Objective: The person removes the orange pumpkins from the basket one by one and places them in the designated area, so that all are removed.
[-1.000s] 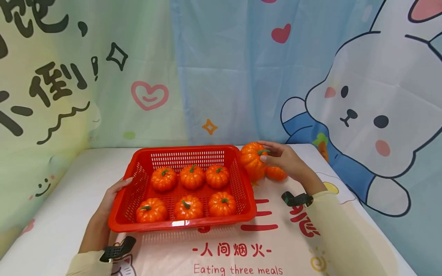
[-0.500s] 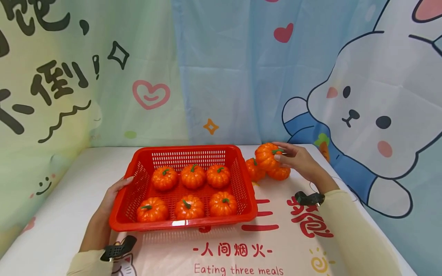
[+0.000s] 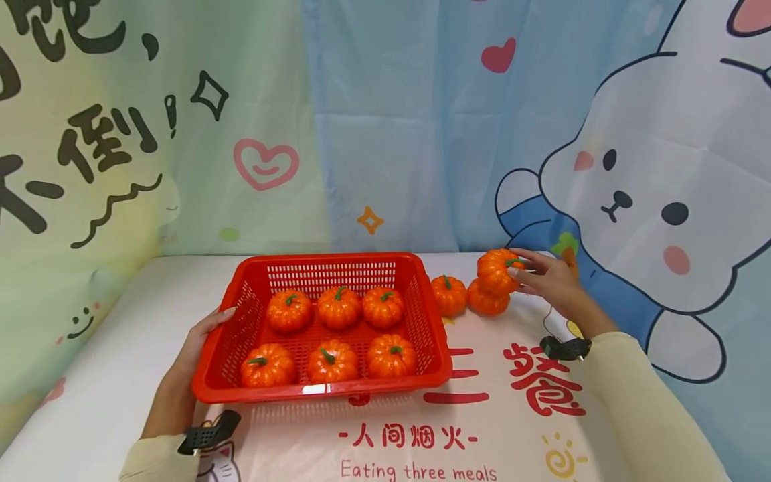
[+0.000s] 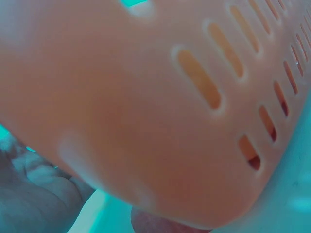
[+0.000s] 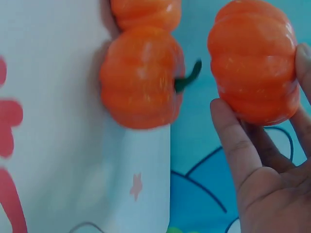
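Glossy orange ribbed pumpkin, green-stemmed [image 3: 496, 270]: right of centre; right hand [image 3: 549, 280] pinches it, thumb opposing fingers; smooth skin could slip. Two matching orange pumpkins [image 3: 448, 296]: below and left; a drop might scatter them. Red perforated plastic basket [image 3: 325, 393], centre-left, six orange pumpkins [image 3: 338, 308] inside: left hand [image 3: 203, 330] grips left side; tilting could roll them.

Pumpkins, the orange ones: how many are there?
9. Inside the red basket, three pumpkins make the back row and three the front. Two sit on the table, right of the basket. The right hand holds one. More could be hidden behind the basket.
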Demonstrator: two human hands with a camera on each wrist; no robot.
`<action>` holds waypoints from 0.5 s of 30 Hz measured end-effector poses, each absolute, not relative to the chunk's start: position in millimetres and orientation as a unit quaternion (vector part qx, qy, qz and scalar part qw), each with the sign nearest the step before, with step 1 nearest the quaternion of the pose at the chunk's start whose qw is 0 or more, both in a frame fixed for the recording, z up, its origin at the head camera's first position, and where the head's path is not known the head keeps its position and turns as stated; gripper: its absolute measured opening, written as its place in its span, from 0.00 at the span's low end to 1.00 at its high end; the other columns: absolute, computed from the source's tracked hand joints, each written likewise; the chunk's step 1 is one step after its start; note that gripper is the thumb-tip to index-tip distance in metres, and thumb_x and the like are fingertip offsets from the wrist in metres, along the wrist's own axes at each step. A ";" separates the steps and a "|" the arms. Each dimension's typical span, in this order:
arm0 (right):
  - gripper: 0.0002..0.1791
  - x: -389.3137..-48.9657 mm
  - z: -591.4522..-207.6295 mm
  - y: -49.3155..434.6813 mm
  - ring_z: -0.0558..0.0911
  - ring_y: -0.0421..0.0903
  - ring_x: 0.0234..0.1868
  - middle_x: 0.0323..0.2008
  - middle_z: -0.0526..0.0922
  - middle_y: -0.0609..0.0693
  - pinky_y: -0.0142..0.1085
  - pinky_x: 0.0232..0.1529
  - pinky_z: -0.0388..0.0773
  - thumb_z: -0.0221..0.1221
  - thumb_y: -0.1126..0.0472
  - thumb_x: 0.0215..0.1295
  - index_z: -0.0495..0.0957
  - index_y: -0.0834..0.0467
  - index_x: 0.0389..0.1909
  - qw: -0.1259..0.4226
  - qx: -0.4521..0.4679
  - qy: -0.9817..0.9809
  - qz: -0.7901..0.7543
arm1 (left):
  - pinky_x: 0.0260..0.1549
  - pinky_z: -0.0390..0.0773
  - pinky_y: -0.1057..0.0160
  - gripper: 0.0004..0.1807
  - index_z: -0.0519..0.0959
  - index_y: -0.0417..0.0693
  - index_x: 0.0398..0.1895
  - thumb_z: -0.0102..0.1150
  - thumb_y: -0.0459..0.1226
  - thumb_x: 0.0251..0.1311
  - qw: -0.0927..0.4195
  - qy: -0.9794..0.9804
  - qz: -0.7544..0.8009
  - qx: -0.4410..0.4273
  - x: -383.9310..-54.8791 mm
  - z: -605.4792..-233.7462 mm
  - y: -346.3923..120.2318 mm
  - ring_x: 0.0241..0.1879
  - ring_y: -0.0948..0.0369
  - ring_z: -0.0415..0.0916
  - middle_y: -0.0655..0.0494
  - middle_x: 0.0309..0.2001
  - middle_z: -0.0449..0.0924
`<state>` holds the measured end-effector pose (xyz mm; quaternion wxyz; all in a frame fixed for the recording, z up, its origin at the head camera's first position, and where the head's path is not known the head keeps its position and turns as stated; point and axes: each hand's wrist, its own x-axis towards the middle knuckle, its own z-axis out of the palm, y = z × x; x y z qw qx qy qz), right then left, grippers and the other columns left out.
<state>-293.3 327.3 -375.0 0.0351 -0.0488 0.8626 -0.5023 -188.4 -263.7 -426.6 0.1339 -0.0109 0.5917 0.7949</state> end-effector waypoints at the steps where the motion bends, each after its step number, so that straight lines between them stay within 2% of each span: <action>1: 0.42 -292.2 -376.1 331.1 0.70 0.63 0.61 0.65 0.62 0.67 0.40 0.50 0.78 0.60 0.43 0.65 0.57 0.55 0.74 0.035 -0.046 0.862 -0.504 | 0.48 0.79 0.54 0.22 0.54 0.60 0.66 0.39 0.51 0.74 0.135 0.592 0.795 -0.010 -188.1 -427.0 -263.7 0.51 0.58 0.77 0.59 0.54 0.75; 3: 0.42 -290.0 -377.9 338.3 0.70 0.64 0.61 0.65 0.62 0.68 0.40 0.50 0.78 0.60 0.44 0.65 0.56 0.56 0.74 0.034 -0.037 0.861 -0.507 | 0.49 0.79 0.54 0.22 0.54 0.60 0.66 0.39 0.51 0.73 0.137 0.592 0.794 -0.011 -187.3 -427.5 -263.5 0.51 0.57 0.77 0.59 0.55 0.75; 10: 0.43 -285.9 -382.9 356.7 0.66 0.67 0.63 0.67 0.57 0.71 0.31 0.44 0.80 0.58 0.43 0.67 0.52 0.57 0.75 0.039 -0.009 0.860 -0.508 | 0.49 0.78 0.54 0.24 0.53 0.60 0.67 0.39 0.52 0.73 0.134 0.597 0.791 -0.011 -189.4 -427.5 -264.3 0.52 0.57 0.77 0.58 0.56 0.74; 12: 0.43 -286.2 -385.1 360.8 0.65 0.68 0.64 0.67 0.56 0.72 0.33 0.46 0.80 0.57 0.44 0.68 0.51 0.58 0.75 0.044 -0.001 0.860 -0.509 | 0.50 0.77 0.53 0.24 0.53 0.60 0.68 0.39 0.52 0.73 0.136 0.593 0.794 -0.012 -190.2 -427.0 -264.4 0.53 0.56 0.77 0.58 0.57 0.74; 15: 0.43 -287.2 -390.9 366.8 0.63 0.69 0.65 0.68 0.55 0.73 0.44 0.53 0.77 0.57 0.44 0.68 0.49 0.58 0.76 0.052 0.010 0.860 -0.507 | 0.51 0.77 0.52 0.25 0.52 0.60 0.68 0.39 0.52 0.73 0.136 0.589 0.797 -0.011 -191.0 -426.8 -264.5 0.54 0.56 0.76 0.58 0.58 0.73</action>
